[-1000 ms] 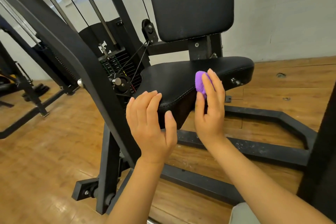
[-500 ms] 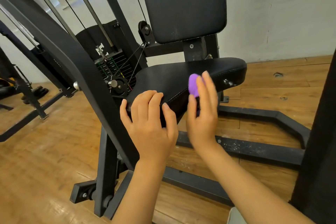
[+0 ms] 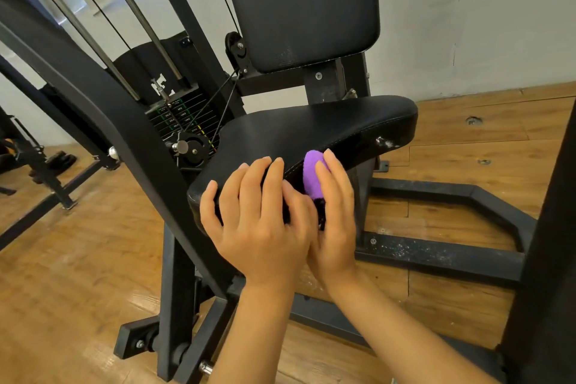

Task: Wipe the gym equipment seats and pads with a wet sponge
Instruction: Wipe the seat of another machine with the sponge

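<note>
Sponge (image 3: 314, 174), purple and rounded, pressed by right hand (image 3: 335, 215) against black seat (image 3: 314, 134) edge.

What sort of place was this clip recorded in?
Most likely a gym: a black padded seat with an upright back pad, and a weight stack with cables on a black steel frame.

My left hand (image 3: 258, 227) lies with straight fingers (image 3: 274, 178) over the front edge of the black padded vinyl seat (image 3: 327, 131); my right hand (image 3: 335, 221) presses a purple rounded sponge (image 3: 313, 174) against the seat's side edge, just beside the left; the black upright back pad (image 3: 299, 3) stands behind, over the wooden plank floor (image 3: 78, 259).
</note>
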The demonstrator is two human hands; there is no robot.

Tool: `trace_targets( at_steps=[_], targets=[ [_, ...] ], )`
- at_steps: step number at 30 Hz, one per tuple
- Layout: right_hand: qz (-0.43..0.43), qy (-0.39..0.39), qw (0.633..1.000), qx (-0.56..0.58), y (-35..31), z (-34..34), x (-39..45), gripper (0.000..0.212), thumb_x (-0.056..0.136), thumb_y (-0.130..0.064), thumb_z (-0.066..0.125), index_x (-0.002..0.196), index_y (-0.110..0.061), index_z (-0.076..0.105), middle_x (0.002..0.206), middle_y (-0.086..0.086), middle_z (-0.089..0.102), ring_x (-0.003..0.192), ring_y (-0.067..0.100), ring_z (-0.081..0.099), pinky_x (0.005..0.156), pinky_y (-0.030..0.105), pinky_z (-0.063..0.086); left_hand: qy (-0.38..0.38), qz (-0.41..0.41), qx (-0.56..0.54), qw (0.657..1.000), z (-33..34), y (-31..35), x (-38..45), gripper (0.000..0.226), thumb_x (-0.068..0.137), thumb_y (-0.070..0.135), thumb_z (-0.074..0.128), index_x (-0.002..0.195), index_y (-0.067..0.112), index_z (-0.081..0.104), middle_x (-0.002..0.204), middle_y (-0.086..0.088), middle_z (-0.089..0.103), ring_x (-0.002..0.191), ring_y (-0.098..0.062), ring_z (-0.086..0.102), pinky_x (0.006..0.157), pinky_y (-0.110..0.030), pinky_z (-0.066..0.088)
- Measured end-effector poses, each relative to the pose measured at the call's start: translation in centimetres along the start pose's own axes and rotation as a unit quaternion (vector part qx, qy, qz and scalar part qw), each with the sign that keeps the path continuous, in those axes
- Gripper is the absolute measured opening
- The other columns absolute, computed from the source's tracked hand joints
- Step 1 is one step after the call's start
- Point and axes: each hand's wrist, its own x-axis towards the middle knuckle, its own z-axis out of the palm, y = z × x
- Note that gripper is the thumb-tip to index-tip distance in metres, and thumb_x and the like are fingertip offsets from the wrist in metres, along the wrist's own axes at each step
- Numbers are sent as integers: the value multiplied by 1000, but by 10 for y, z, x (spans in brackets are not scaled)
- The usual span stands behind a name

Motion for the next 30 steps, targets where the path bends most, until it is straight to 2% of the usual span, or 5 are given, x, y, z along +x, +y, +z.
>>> trace_targets(
  at_steps=[3, 8, 18, 24, 30],
  targets=[
    [3, 42, 998, -40, 15, -5, 25, 43, 100, -7, 52, 140, 0, 41, 151, 17, 32, 145, 28, 31, 110, 56, 39, 12, 7, 2, 1000, 2, -1, -2, 22, 91, 16, 58, 100, 16, 78, 107, 1, 74, 104, -23, 68, 102, -49, 43],
    [147, 162, 972, -82, 41, -24, 88, 43, 101, -18, 49, 140, 1, 48, 154, 16, 35, 142, 11, 30, 110, 27, 42, 13, 12, 1, 1000, 3, -3, -4, 22, 91, 16, 60, 102, 17, 78, 107, 1, 74, 103, -23, 69, 103, -48, 42],
    [18, 58, 998, -34, 25, -4, 18, 41, 104, -15, 45, 139, 6, 38, 148, 19, 34, 143, 37, 33, 119, 38, 30, -3, -11, -4, 1000, -1, 3, -1, 22, 91, 17, 57, 101, 16, 77, 106, 2, 74, 104, -24, 68, 105, -49, 40],
    [-30, 41, 990, -135, 47, -19, 36, 40, 103, -11, 45, 141, -2, 36, 150, 15, 31, 142, 32, 32, 116, 45, 36, -138, -25, 36, 989, -17, 21, 5, 31, 88, 23, 59, 117, 14, 68, 121, -4, 65, 119, -27, 57, 112, -61, 26],
    [111, 162, 974, -115, 72, -43, 82, 43, 101, -10, 46, 143, 0, 42, 152, 18, 37, 142, 28, 35, 110, 47, 42, -264, -1, 116, 957, -8, 44, 16, 49, 91, 30, 57, 135, 9, 54, 135, -10, 57, 131, -31, 48, 113, -56, 14]
  ],
)
